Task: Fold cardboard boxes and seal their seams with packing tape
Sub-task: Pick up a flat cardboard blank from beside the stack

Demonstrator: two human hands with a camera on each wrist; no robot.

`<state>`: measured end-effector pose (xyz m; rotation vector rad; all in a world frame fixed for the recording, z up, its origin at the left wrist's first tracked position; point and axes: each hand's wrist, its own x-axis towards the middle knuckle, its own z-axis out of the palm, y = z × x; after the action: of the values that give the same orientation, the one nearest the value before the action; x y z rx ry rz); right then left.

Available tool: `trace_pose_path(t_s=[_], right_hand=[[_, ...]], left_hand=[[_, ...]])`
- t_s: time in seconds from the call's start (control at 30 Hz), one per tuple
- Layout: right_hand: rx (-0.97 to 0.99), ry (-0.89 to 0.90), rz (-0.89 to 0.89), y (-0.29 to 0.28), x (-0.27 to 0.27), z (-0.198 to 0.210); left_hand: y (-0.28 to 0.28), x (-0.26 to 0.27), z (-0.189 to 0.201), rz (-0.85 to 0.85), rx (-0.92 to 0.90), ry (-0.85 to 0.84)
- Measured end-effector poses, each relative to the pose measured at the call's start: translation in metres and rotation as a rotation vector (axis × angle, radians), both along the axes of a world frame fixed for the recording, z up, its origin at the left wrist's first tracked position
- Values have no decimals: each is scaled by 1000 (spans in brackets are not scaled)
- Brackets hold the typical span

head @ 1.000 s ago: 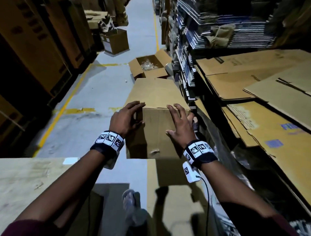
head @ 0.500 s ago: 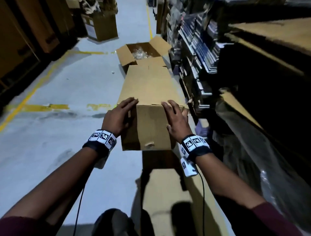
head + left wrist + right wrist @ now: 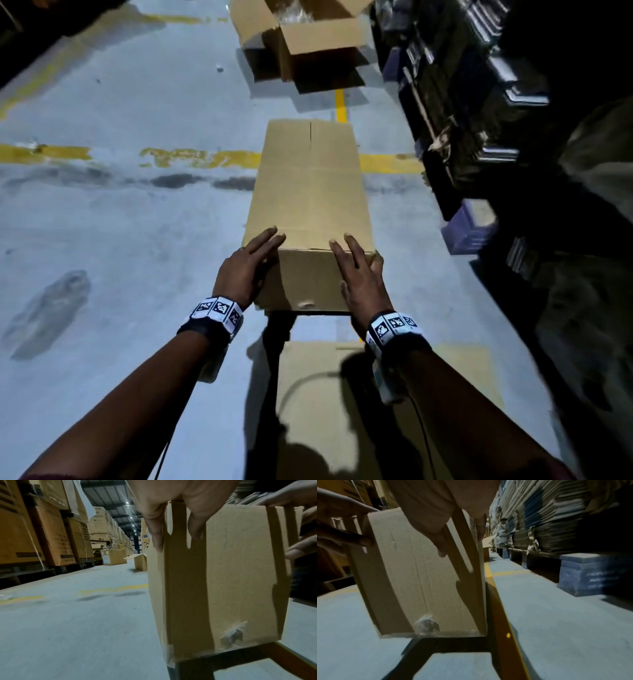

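Note:
A long brown cardboard box stretches away from me over the grey floor, its near end raised with a shadow under it. My left hand grips the near left corner, fingers over the top edge and thumb down the side; the left wrist view shows the hand straddling that corner of the box. My right hand grips the near right corner the same way, as the right wrist view shows on the box. A crumpled scrap of clear tape sticks low on the near face.
An open box stands on the floor just beyond. A flat cardboard sheet lies under my arms. Racks of stacked flat cardboard on dark pallets line the right; tall cartons line the left. Yellow floor lines cross the aisle.
The box has come down and lies flatter and lower over the floor, and my view has tilted down. Both hands keep the same hold on its near end.

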<state>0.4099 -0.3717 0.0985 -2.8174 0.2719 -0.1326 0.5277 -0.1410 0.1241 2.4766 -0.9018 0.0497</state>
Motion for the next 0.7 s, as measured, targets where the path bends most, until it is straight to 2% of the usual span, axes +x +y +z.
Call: trace_pose_path(t_s=[0.27,0.47,0.57,0.7], right_hand=[[23,112,4,-13,11,-37],[-28,76,26,-18,28,-48],[-42,91,6,-15,28,-49],[-62,103,-96,3,18,-49]], left_hand=[[-19,32,-49,-2,98,20],[-23,43,-68,32,88,102],[-19,39,-78,-74,140,9],[-10,8,-86,38,271,-33]])
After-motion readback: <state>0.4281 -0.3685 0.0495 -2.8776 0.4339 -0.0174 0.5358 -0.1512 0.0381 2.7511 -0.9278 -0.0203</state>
